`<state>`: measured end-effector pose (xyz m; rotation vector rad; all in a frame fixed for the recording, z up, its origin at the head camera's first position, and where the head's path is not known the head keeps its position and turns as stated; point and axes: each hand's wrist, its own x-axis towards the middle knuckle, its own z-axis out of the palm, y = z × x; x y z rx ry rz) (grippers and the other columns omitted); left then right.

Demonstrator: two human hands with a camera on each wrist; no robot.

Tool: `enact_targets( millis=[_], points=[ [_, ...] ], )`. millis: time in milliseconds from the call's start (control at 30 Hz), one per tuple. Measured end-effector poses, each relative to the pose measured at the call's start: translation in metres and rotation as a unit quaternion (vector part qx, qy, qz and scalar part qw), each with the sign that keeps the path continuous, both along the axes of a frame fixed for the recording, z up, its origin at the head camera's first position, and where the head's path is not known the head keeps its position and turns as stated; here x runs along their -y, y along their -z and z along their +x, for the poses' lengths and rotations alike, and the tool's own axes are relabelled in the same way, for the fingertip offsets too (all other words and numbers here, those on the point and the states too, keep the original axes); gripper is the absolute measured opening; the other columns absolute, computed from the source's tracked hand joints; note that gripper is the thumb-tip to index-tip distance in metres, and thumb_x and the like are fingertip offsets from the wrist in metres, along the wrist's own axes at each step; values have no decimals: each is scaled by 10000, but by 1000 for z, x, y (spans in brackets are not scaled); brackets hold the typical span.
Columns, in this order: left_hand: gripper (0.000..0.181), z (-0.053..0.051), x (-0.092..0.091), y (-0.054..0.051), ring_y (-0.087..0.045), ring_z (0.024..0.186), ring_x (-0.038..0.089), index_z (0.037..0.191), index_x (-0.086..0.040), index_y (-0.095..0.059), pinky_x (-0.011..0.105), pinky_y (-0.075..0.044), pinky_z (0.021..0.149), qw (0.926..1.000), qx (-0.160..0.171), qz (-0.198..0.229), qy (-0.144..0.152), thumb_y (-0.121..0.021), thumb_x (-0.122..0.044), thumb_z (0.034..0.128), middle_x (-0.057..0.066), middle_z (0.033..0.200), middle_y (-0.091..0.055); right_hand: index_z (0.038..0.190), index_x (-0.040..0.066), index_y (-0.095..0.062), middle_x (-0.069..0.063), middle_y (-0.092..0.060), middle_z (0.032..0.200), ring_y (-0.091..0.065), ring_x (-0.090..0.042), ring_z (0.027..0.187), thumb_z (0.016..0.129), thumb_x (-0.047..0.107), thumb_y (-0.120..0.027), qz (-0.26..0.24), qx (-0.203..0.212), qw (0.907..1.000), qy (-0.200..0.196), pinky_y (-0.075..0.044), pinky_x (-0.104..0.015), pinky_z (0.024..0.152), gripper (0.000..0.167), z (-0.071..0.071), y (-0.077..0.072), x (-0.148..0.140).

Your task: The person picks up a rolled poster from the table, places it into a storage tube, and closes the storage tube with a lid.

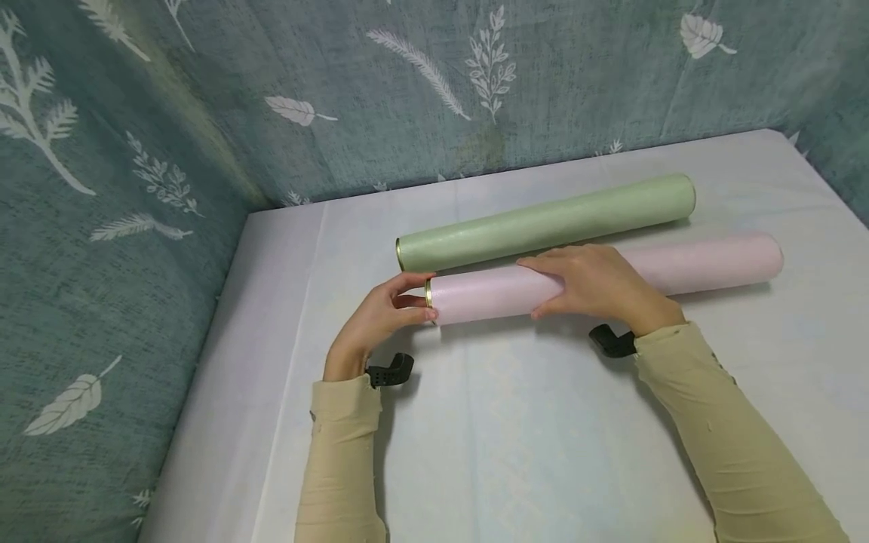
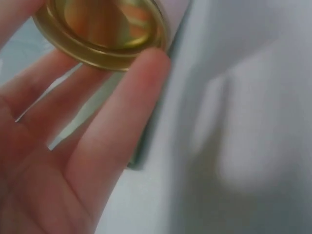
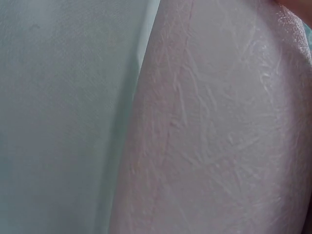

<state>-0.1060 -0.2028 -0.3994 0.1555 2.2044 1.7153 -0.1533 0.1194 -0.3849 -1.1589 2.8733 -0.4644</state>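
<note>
A long pink tube (image 1: 478, 296) lies at a slight slant across the white table, its left end ringed by a gold metal rim (image 2: 92, 61). My left hand (image 1: 373, 320) pinches that rimmed end between thumb and fingers; the left wrist view shows the thumb tip against the rim and a shiny, recessed gold end. Around the tube's middle, my right hand (image 1: 597, 283) grips from above, thumb on the near side and fingers over the far side. In the right wrist view, the tube's wrinkled pink surface (image 3: 209, 122) fills much of the picture.
A pale green tube (image 1: 550, 222) with a gold rim lies just behind the pink one, roughly alongside it. White cloth covers the table (image 1: 529, 452). Teal leaf-patterned fabric (image 1: 353, 83) rises along its back and left edges.
</note>
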Motion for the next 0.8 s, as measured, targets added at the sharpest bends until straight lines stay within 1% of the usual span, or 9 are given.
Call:
enact_targets(
  millis=[67,167,267,333,433,567,633,700,800],
  points=[
    [583,0,-1,2,-541,1045,181,1218,-175,-520,335,-472,803,10000,29,-66,38,-768,-245,695,-50,1255,-486,1289,283,-479,23,-538,1228,-487,-222,1127,613,632,-667,48,56,10000,45,-389,-443,869,783,0,2,-1],
    [605,1,-2,4,-532,1061,165,1240,-188,-496,334,-464,818,9998,20,-199,68,-759,-274,702,-46,1256,-482,1282,285,-487,35,-543,1220,-492,-212,1121,602,624,-680,-36,16,10000,79,-391,-433,867,784,0,6,-1],
    [616,5,-1,4,-512,1084,148,1254,-206,-464,338,-451,840,9988,54,-479,108,-743,-315,716,-34,1241,-478,1283,294,-483,43,-540,1220,-492,-210,1117,598,630,-677,-79,3,9999,73,-388,-429,871,787,1,12,3],
    [610,7,0,4,-502,1091,139,1253,-217,-452,334,-439,851,9972,143,-721,163,-733,-337,725,-29,1230,-486,1290,293,-474,32,-539,1221,-491,-219,1117,598,641,-668,-34,44,10000,48,-389,-433,871,799,3,17,6],
    [611,9,1,4,-506,1076,149,1262,-222,-432,326,-454,827,9939,315,-1018,278,-720,-347,739,-2,1199,-505,1296,287,-466,15,-539,1219,-492,-232,1113,594,650,-663,20,63,10000,31,-394,-438,866,814,6,23,10],
    [604,8,0,1,-506,1054,174,1285,-201,-404,341,-478,793,9912,444,-1193,374,-692,-333,771,30,1177,-505,1291,257,-476,2,-550,1204,-497,-235,1107,592,623,-685,-21,-72,10000,-6,-387,-441,878,817,8,26,13],
    [589,9,1,-3,-501,1055,155,1287,-219,-405,346,-458,820,9877,421,-1460,368,-669,-369,783,12,1172,-509,1298,241,-469,-9,-546,1210,-488,-239,1116,602,613,-686,30,-91,9999,-32,-371,-452,892,819,9,26,16],
    [591,9,1,-7,-490,1068,141,1296,-229,-400,360,-423,858,9820,305,-1822,396,-640,-421,791,-19,1194,-497,1316,224,-446,-18,-526,1235,-468,-243,1136,619,619,-668,153,-59,9999,-54,-345,-465,913,831,11,25,17],
    [607,10,1,-16,-454,1122,133,1320,-229,-389,390,-368,903,9710,3,-2361,374,-572,-503,810,-60,1272,-453,1358,214,-381,-28,-451,1315,-408,-247,1193,653,673,-598,333,35,9994,63,-291,-484,950,869,12,24,14]
  ],
)
